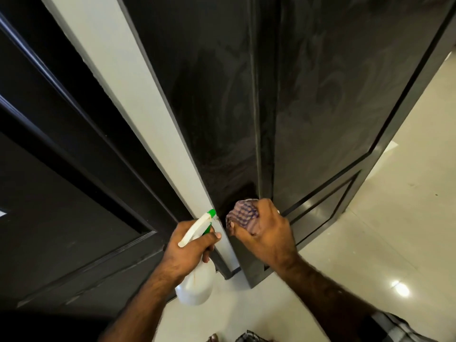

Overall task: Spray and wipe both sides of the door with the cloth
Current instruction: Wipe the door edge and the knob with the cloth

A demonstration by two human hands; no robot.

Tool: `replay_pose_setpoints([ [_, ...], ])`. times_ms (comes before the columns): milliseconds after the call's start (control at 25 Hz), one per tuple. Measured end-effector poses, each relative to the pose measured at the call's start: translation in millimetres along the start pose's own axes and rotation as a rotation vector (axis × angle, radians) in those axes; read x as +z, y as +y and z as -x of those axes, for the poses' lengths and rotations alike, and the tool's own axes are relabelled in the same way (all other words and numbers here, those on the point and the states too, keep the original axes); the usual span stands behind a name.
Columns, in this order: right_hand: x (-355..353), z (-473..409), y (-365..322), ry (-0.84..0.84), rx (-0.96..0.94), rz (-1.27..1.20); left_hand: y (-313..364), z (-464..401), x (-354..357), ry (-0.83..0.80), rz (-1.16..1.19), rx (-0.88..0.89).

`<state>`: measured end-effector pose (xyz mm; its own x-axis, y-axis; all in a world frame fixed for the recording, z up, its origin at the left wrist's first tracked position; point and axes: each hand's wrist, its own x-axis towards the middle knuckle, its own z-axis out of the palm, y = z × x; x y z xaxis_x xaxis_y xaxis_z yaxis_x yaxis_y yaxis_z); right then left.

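Wiping step underway: right hand (pixel 265 233) clamps a bunched purple checked cloth (pixel 243 214) against the glossy black panelled door (pixel 222 95), low down. Left hand (pixel 190 248) grips a white plastic spray bottle (pixel 197 285). Next, likely the lowest edge.

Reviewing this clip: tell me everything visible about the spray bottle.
The white plastic spray bottle with a green nozzle tip is held in the left hand, fingers curled round its neck below the trigger head. Its rounded translucent body hangs below the hand, above the pale floor tiles. The head tilts up and right, its nozzle pointing at the bottom of the dark door by its pale edge. How much liquid it holds cannot be told.
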<state>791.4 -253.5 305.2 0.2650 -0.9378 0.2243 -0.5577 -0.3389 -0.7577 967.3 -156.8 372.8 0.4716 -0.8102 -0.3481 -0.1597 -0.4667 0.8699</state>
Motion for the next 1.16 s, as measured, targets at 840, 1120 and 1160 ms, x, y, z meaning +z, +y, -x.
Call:
replay_pose_setpoints([
  [840,-37,12,37,-0.113,0.627,-0.85,-14,-17,26,-0.116,-0.249,-0.046],
  [1120,-35,9,-4,-0.151,0.04,-0.134,-25,-20,-1,-0.123,-0.107,-0.002],
  [1160,-38,7,-7,-0.158,-0.064,0.043,-28,-21,-5,-0.138,-0.077,0.009],
])
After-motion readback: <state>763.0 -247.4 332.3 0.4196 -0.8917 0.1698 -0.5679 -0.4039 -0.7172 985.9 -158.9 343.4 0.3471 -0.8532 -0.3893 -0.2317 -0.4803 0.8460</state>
